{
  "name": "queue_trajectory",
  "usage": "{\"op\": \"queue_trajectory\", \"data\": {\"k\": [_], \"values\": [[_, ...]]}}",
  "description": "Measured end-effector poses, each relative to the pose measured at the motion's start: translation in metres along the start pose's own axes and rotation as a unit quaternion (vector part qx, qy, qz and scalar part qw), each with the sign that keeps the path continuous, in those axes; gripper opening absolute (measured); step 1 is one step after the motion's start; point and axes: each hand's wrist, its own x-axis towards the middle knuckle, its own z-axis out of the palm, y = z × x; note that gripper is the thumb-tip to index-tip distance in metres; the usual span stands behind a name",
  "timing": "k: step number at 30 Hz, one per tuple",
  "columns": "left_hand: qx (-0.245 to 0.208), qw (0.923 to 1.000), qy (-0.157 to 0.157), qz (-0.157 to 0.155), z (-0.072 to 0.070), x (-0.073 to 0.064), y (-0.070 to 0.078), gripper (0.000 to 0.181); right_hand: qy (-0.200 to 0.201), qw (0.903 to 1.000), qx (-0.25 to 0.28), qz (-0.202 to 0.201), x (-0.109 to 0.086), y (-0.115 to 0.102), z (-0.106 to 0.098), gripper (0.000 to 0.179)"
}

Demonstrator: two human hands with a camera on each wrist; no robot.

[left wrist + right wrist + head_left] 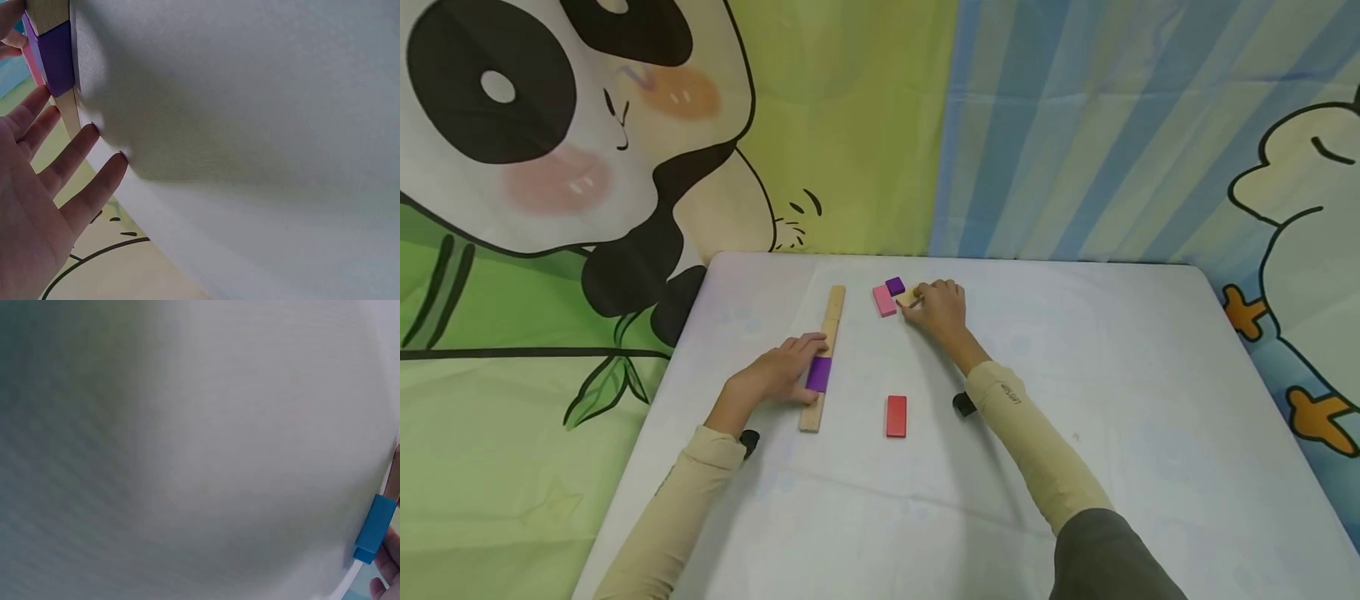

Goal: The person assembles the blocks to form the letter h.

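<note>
Mostly, open room lies right of the long straight row of natural-wood and purple blocks (818,377), where a wide stretch of cloth runs to the table's right edge. Left of the row, the table edge slants away, well apart from it; the far edge lies beyond the row's far end.

The row runs away from the person, its blocks end to end: wood at the near end, then purple, then more wood. The left hand (778,369), spread wide with long straight fingers, touches the row across the purple part. Right of the row's far half, the right hand (938,308) pinches a small natural-wood block (907,298) just beside a pink rectangular block (884,301) and a small dark purple block (895,286). A red rectangular block (897,417) lies right of the row's near end. The right-wrist view shows a blue block (377,524) by fingertips; whether they hold it, I cannot tell.

Beneath the row is a table with white cloth (1120,375); beyond it hangs a printed panda backdrop (850,125).
</note>
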Motion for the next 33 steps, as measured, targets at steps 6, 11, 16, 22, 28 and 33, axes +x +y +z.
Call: {"op": "queue_trajectory", "data": {"k": [6,11,16,22,28,33], "values": [[0.005,1.0000,0.003,0.005,-0.002,-0.001,0.000,0.083,-0.001,0.9993,0.037,0.002,0.001,0.005,0.003,0.051],[-0.001,1.0000,0.002,0.004,-0.001,-0.001,-0.001,0.084,-0.019,0.9970,0.071,0.025,0.000,0.008,0.005,0.064],[-0.005,1.0000,-0.003,0.005,0.000,0.000,0.000,0.084,-0.035,0.9924,0.108,0.048,0.000,0.013,0.013,0.070],[0.002,1.0000,0.001,0.003,-0.001,0.001,0.000,0.084,-0.041,0.9888,0.128,0.065,0.003,0.016,0.018,0.076],[0.002,1.0000,0.004,0.006,0.000,0.001,-0.002,0.083,-0.041,0.9857,0.146,0.072,0.005,0.017,0.019,0.076],[0.006,1.0000,0.002,0.007,0.001,0.002,-0.002,0.084,-0.032,0.9745,0.213,0.065,0.002,0.018,0.011,0.075]]}}
